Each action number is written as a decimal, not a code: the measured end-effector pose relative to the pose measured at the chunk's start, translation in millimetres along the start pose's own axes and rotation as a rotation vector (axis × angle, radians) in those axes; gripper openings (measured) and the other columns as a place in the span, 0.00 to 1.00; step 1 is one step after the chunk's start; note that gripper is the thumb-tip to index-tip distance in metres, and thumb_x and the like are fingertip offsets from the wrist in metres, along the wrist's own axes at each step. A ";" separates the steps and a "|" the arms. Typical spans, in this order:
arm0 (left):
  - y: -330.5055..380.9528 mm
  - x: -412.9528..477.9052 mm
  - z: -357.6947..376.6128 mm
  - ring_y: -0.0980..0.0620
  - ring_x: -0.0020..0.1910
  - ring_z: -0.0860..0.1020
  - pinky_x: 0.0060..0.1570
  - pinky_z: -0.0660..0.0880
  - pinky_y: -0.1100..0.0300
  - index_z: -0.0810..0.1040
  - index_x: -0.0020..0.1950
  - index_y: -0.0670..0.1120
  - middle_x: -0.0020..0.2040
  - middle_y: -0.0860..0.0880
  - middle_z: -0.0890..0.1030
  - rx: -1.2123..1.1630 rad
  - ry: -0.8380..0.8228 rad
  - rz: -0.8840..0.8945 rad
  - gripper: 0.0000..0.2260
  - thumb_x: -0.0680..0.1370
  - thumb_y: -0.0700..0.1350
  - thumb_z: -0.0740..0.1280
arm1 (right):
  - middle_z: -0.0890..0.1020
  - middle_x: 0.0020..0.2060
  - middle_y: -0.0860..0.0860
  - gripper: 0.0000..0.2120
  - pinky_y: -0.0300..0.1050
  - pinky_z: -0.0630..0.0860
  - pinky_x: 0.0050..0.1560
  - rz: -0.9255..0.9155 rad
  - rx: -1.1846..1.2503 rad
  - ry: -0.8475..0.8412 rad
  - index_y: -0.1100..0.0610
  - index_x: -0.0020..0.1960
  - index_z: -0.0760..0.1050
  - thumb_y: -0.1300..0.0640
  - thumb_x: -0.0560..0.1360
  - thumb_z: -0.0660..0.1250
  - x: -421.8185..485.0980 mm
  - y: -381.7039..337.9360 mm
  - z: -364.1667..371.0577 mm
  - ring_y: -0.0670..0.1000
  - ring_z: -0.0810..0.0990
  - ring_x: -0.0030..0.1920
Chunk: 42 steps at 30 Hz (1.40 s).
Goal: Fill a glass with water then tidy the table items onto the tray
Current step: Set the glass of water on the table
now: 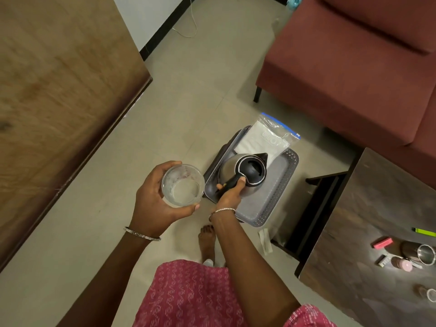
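My left hand (155, 199) grips a clear glass (182, 185) with some water in it, held above the floor. My right hand (230, 193) grips the black handle of a steel kettle (245, 172), which is upright over a grey tray (271, 199) on the floor. A clear plastic bag with white paper (264, 138) lies across the tray's far end. On the dark table (368, 267) at the right lie a steel cup (422, 254), a pink eraser (382, 242), a green marker (424, 232) and a small pink round item (402, 264).
A large wooden surface (54, 102) fills the left. A maroon sofa (358, 67) stands at the back right. A low dark stool frame (318, 208) stands between tray and table. My bare foot (207, 239) is on the tiled floor near the tray.
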<state>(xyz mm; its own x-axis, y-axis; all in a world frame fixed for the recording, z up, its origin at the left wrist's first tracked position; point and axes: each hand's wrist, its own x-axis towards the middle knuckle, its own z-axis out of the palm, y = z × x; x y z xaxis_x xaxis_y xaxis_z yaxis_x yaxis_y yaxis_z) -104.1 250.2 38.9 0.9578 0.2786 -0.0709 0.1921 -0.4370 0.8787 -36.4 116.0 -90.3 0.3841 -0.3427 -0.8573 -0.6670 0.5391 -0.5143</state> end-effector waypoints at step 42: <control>303.3 -217.0 215.1 0.61 0.56 0.79 0.56 0.77 0.64 0.74 0.63 0.53 0.56 0.57 0.80 -0.208 -0.372 0.374 0.39 0.54 0.44 0.84 | 0.78 0.61 0.39 0.43 0.36 0.78 0.56 -1.079 -0.599 -0.660 0.47 0.70 0.68 0.66 0.61 0.81 -169.3 -236.1 -440.0 0.41 0.77 0.62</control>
<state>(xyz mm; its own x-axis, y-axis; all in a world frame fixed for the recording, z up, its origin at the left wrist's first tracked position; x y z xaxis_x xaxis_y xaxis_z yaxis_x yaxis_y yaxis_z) -207.7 -126.7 219.3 0.9707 -0.1991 0.1346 -0.1846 -0.2595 0.9479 -224.9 -291.7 185.8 0.9903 0.1383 0.0127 0.0430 -0.2188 -0.9748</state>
